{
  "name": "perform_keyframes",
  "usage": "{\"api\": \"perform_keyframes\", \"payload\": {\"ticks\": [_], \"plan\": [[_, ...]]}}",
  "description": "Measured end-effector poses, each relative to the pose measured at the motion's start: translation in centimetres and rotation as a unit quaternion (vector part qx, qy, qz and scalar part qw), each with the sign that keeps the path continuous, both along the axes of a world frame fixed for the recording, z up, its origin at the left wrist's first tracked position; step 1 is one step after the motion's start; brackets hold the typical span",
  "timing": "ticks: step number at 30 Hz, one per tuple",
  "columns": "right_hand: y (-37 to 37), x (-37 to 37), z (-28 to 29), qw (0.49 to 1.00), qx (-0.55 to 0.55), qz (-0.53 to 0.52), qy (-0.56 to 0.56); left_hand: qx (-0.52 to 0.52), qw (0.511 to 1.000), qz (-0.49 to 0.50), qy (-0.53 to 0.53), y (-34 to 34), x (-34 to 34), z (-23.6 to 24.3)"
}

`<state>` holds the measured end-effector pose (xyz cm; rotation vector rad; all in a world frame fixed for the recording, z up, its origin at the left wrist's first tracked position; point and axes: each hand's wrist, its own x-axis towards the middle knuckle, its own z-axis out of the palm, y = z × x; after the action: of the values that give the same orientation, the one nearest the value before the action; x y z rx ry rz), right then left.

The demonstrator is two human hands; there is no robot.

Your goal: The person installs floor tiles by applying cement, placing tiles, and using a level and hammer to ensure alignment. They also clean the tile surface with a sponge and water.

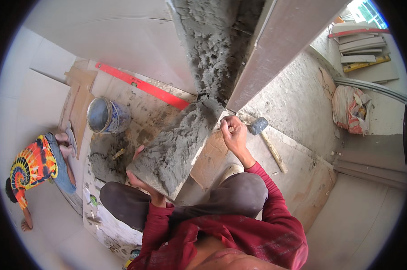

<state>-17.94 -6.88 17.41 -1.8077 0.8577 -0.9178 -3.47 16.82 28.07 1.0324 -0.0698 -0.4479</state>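
A tile (178,144) thickly coated with wet grey mortar tilts in front of me, its far end near the foot of a mortar-filled wall strip (208,49). My left hand (139,177) grips its lower left edge, fingers spread along the side and underneath. Beside the tile's far right corner is my right hand (235,137), its fingers curled in; what they hold, if anything, is hidden. Just right of that hand, a mallet with a dark head (258,126) and a pale handle lies on the floor.
A bucket (108,116) stands left, near a red spirit level (142,87) along the wall. Far left, another person (37,162) crouches. At right are a sack (351,110), stacked tile strips (360,45) and a yellow level (366,64). A white jamb (284,49) rises ahead.
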Motion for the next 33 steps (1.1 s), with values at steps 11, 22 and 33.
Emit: {"api": "perform_keyframes", "payload": {"ticks": [11,22,33], "plan": [[3.6,-2.7,-3.2,0.997,-0.041,-0.03,-0.061,0.019,0.989,-0.108,-0.095,-10.2,5.1,5.4],[1.7,2.1,-2.1,0.979,-0.099,-0.123,-0.129,0.119,0.981,-0.059,-0.142,-16.7,4.8,8.9],[1.3,2.3,-4.4,0.984,-0.037,-0.135,-0.107,0.089,0.923,-0.1,-0.361,-16.8,5.7,4.3]]}}
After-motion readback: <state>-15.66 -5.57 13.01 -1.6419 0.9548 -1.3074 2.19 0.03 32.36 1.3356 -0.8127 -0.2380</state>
